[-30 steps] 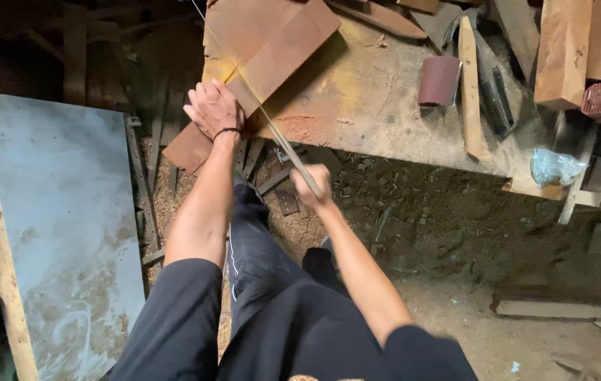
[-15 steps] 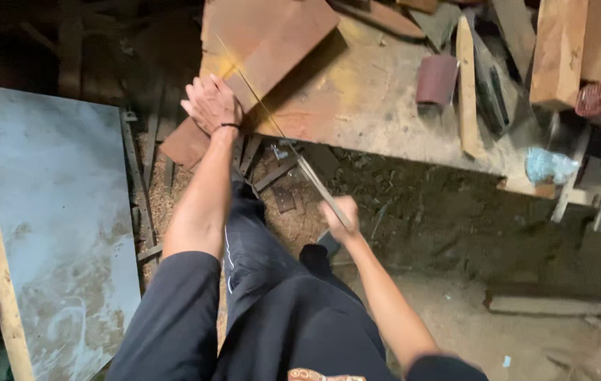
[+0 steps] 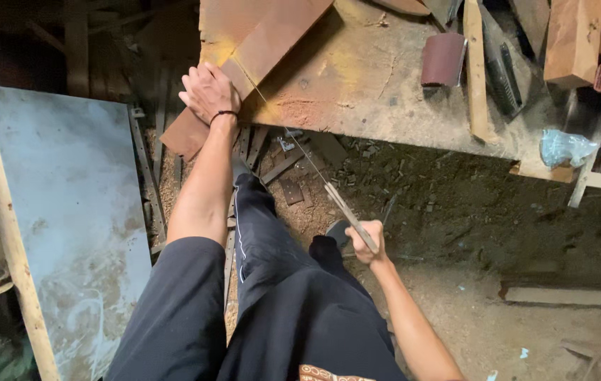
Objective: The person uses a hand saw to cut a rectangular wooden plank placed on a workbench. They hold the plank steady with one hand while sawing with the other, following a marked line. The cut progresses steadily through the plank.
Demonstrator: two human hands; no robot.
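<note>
Reddish plank under flat left hand; right hand grip closed around saw.

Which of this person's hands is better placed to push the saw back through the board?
The right hand: it grips the saw by its handle, blade lying in the cut. The left hand presses flat on the reddish board, steadying it.

My left hand presses flat on a reddish wooden plank lying across the workbench; my right hand grips a handsaw whose blade meets the plank.
</note>
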